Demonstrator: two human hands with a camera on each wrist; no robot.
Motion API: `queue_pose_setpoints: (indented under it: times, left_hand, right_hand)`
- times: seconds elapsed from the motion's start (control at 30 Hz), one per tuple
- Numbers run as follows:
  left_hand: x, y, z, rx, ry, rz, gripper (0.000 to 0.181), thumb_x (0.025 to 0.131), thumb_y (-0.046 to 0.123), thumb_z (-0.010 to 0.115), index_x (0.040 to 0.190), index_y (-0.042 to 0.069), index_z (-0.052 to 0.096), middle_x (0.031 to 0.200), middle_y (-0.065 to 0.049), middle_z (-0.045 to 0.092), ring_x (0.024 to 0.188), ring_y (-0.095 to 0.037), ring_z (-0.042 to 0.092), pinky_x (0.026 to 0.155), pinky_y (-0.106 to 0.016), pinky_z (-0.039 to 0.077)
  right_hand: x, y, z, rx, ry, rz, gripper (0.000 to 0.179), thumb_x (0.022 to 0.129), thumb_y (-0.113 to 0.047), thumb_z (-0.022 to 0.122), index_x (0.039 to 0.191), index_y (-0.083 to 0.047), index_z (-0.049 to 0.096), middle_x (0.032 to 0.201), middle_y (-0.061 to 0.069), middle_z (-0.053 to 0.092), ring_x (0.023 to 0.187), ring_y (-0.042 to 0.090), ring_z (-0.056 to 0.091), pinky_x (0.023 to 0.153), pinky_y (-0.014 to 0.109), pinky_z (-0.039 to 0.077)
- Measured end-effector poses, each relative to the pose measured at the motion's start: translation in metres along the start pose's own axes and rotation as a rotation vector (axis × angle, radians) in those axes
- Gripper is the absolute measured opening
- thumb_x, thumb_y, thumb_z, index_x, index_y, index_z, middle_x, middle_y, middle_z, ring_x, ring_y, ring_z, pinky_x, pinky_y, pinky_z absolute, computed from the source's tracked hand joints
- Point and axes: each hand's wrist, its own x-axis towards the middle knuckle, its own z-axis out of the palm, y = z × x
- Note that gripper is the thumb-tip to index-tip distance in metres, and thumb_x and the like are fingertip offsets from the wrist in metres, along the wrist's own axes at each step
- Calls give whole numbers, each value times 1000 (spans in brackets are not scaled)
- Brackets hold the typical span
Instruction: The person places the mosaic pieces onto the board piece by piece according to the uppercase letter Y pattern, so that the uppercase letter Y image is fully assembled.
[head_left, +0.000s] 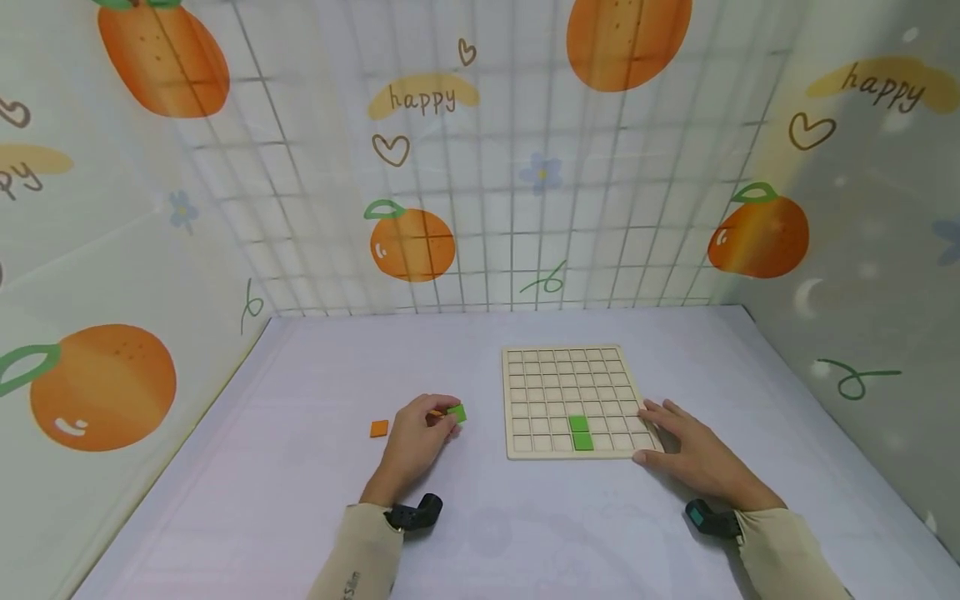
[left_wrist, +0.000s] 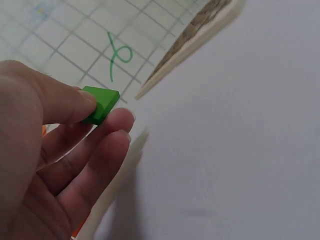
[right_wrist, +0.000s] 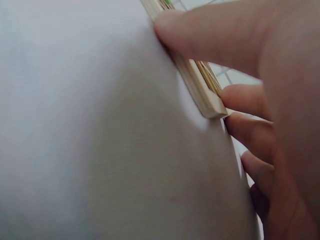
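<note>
My left hand [head_left: 420, 433] pinches a small green square tile [left_wrist: 102, 102] between thumb and fingertips, left of the board. The tile is held tilted in the left wrist view. Just left of this hand lies an orange square tile [head_left: 379, 428]; a bit of another orange piece [head_left: 437, 413] shows behind the thumb, mostly hidden. On the wooden grid board [head_left: 555, 383], two green tiles [head_left: 579, 432] sit one behind the other in the nearest rows. My right hand [head_left: 693, 450] touches the board's near right corner, thumb on the front edge and fingers along the right side.
A pale tabletop [head_left: 465, 533] carries the board and tiles. Behind and at both sides hang light curtains [head_left: 495, 167] printed with oranges, over a wire grid at the back. Each wrist wears a black band [head_left: 416, 512] with a camera.
</note>
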Motion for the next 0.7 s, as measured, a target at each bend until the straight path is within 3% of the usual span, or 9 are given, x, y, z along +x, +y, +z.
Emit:
queue_pose_setpoints:
  times: [0.1,0.3,0.47,0.7]
  left_hand:
    - [-1,3,1,-96,-15,-46,21,94,6,69,113,14,71,103,-4,64,85,-18,67,72,-27,57]
    - [-1,9,5,-166,-66,-115,25,97,8,66,121,10,70,107,-7,64,89,-22,69,77,-30,57]
    - [0,16,12,-185,-93,-166,24,98,11,64,121,15,70,108,-6,64,90,-21,68,79,-30,57]
    - [10,25,23,-188,-162,-168,30,97,9,63,127,13,68,113,-7,61,92,-18,69,81,-28,56]
  right_hand:
    - [0,0,0,4,-3,0,91,80,-62,74,147,-7,48,159,15,33,148,45,16,108,71,18]
    - [1,0,0,15,-5,-16,89,81,-59,75,147,-5,49,159,16,34,147,46,16,108,71,18]
    - [1,-2,-2,20,-11,-29,88,82,-59,75,147,-6,48,159,15,35,147,46,16,108,72,19]
    - [1,0,-2,21,-12,-14,90,81,-60,75,148,-6,48,159,16,34,147,46,16,107,72,19]
